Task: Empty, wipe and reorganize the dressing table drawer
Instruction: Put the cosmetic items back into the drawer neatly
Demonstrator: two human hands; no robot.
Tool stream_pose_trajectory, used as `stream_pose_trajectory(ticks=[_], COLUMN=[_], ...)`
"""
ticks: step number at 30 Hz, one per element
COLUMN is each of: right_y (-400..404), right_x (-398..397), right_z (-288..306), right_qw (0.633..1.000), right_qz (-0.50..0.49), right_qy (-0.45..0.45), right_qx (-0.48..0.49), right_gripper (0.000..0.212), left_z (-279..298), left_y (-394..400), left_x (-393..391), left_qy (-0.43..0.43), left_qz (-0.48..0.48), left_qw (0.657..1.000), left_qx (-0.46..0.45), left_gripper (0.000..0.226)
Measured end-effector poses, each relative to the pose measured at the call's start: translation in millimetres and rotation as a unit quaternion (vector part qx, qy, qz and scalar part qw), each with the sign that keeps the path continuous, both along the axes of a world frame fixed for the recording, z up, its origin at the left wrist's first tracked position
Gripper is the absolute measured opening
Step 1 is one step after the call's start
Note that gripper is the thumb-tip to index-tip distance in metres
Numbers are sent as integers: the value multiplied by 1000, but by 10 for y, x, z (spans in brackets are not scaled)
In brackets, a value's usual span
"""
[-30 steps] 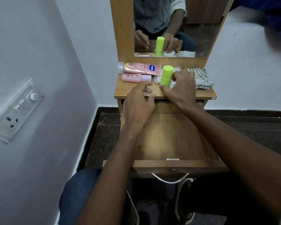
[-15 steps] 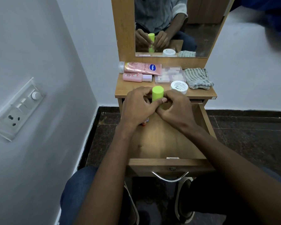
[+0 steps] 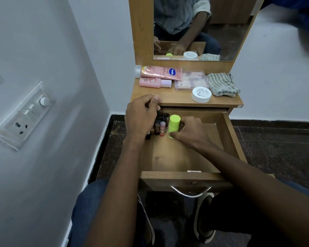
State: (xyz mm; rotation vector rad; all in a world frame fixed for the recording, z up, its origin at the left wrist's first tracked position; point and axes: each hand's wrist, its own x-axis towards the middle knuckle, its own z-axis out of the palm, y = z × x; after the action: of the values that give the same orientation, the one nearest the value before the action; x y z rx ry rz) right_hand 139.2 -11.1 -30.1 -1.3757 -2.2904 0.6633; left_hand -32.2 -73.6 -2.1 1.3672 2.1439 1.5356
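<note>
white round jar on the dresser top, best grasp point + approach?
Take the white round jar by its rim, hand coming from above with fingers spanning opposite sides. It sits flat, low and wide, label up. The striped cloth and clear box crowd its back, so front and left sides are likely freer.

The pink tube [image 3: 159,72] on the dressing table top reads "Vaseline".

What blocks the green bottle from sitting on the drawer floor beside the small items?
Nothing visible. The right hand holds the green bottle upright in the drawer, beside the lipsticks.
</note>
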Motion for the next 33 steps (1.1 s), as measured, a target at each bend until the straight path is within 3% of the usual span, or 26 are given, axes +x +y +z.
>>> stream_pose_trajectory(ticks=[6,21,33], right_y=[-142,-286,-278], right_x=[-112,-383,-385], right_z=[-78,-99,-120], right_qw=[997,999,999], right_qz=[46,5,18], right_qy=[-54,-50,-41], right_qx=[-1,-20,-22], right_gripper=[38,51,43], left_z=[19,4,39], left_y=[-2,-2,-5], left_x=[5,5,59], left_qy=[-12,-14,0], left_qz=[26,24,20], left_qw=[999,1000,1000], left_qx=[13,-4,-4], left_gripper=[36,34,32])
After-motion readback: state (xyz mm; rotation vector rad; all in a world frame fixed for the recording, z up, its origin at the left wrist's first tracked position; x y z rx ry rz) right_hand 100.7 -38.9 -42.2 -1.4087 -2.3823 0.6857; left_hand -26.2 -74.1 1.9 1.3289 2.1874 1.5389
